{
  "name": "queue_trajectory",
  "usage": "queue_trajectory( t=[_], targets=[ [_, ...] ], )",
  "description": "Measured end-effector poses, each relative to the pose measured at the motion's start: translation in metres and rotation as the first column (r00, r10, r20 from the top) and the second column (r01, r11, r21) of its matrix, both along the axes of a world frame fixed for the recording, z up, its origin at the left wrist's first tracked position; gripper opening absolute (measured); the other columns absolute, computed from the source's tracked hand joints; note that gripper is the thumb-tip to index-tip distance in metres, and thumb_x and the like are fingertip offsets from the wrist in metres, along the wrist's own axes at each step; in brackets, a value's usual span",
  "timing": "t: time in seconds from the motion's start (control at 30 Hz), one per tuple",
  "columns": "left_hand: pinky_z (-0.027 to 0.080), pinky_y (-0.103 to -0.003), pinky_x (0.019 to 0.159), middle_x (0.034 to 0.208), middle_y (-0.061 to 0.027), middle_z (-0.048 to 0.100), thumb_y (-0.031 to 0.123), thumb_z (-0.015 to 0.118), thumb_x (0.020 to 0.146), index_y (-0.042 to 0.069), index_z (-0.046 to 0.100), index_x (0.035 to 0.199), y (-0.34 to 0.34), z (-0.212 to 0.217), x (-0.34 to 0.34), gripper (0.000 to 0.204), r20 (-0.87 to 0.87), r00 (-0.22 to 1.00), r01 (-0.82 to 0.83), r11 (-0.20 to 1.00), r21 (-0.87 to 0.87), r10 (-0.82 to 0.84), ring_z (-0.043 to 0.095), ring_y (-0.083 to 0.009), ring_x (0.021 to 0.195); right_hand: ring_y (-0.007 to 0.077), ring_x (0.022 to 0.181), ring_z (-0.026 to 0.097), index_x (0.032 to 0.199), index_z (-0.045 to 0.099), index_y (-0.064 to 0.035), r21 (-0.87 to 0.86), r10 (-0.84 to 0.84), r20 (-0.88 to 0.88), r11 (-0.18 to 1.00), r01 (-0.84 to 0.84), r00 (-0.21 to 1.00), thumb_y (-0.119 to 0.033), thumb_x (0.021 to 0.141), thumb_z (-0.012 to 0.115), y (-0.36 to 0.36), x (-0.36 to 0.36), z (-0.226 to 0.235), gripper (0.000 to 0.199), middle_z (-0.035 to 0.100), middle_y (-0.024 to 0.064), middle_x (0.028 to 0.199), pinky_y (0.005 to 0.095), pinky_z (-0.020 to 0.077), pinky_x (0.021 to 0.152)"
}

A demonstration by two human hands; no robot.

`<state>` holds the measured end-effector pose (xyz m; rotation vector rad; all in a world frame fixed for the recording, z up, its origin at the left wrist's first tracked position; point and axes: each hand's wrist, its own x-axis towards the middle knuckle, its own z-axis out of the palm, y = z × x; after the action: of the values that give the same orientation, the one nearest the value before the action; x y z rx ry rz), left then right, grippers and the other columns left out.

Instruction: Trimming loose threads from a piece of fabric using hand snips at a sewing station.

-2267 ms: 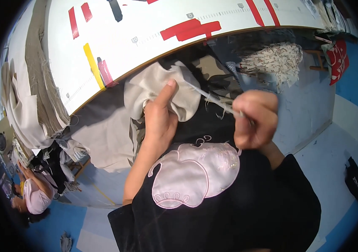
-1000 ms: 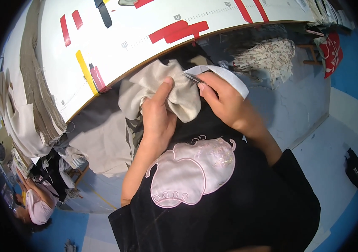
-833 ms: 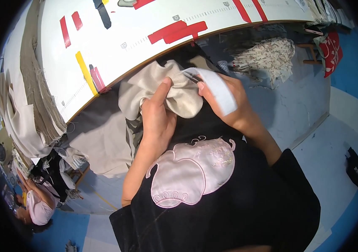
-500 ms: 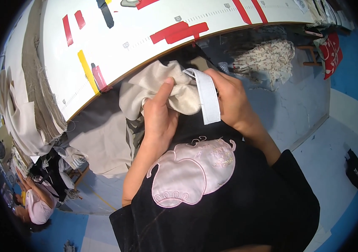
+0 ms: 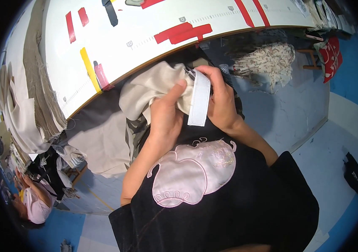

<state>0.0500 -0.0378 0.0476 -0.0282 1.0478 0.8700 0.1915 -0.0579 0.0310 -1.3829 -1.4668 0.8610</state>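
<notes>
A bunched beige cloth (image 5: pixel 145 90) hangs over my lap, just off the table's near edge. My left hand (image 5: pixel 167 110) grips its folds, with the thumb laid on top. A stiff white strip (image 5: pixel 200 98) stands upright at the cloth's right side. My right hand (image 5: pixel 222 101) holds this strip, its index finger curled over the top end; the other fingers are partly hidden behind it. A small dark piece shows at the strip's upper end, too small to make out. More beige cloth (image 5: pixel 103 143) drapes down to the left.
Ahead lies a white table (image 5: pixel 145 25) with a printed scale and red, yellow and black tape. Brown frayed fabric (image 5: pixel 34 75) hangs over its left end. Patterned cloth (image 5: pixel 267 61) lies below on the right. Another person (image 5: pixel 38 203) works at far left.
My right hand and the white strip have moved left, closer to my left hand. My left hand has shifted slightly right, its thumb now nearer the strip.
</notes>
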Motion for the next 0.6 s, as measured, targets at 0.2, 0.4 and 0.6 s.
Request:
queue_trajectory(
  t=[0.2, 0.4, 0.6],
  targets=[
    [0.049, -0.034, 0.097, 0.12, -0.0126, 0.064, 0.007, 0.064, 0.093, -0.005, 0.057, 0.125, 0.006, -0.009, 0.003, 0.035, -0.016, 1.0, -0.013, 0.998, 0.063, 0.014, 0.064, -0.021, 0.109, 0.0087, 0.075, 0.056, 0.125, 0.05, -0.0004, -0.068, -0.09, -0.112, 0.994, 0.082, 0.99, -0.013, 0.1, 0.057, 0.011, -0.005, -0.007, 0.028, 0.059, 0.0029, 0.088, 0.0235, 0.0465, 0.066],
    [0.026, -0.032, 0.04, 0.058, 0.002, 0.038, 0.035, 0.075, 0.088, 0.001, 0.065, 0.087, -0.02, -0.04, 0.003, 0.035, -0.362, 0.932, -0.002, 1.0, 0.031, 0.013, 0.032, -0.0109, 0.046, 0.0103, 0.082, 0.052, 0.113, 0.052, 0.0015, -0.316, -0.232, -0.322, 0.94, 0.127, 0.918, -0.013, 0.097, 0.062, 0.013, -0.002, -0.01, 0.024, 0.057, 0.0053, 0.097, 0.0277, 0.0467, 0.072],
    [0.049, -0.029, 0.095, 0.112, -0.0126, 0.068, 0.012, 0.071, 0.092, -0.009, 0.063, 0.118, -0.013, -0.065, 0.007, 0.034, -0.023, 0.993, 0.121, 0.989, 0.089, -0.119, 0.064, -0.0155, 0.104, 0.0042, 0.064, 0.043, 0.093, 0.054, -0.0028, -0.352, -0.297, -0.357, 0.921, 0.167, 0.886, -0.013, 0.097, 0.062, 0.019, 0.01, -0.039, 0.014, 0.05, -0.0036, 0.077, 0.0235, 0.0347, 0.053]
  ],
)
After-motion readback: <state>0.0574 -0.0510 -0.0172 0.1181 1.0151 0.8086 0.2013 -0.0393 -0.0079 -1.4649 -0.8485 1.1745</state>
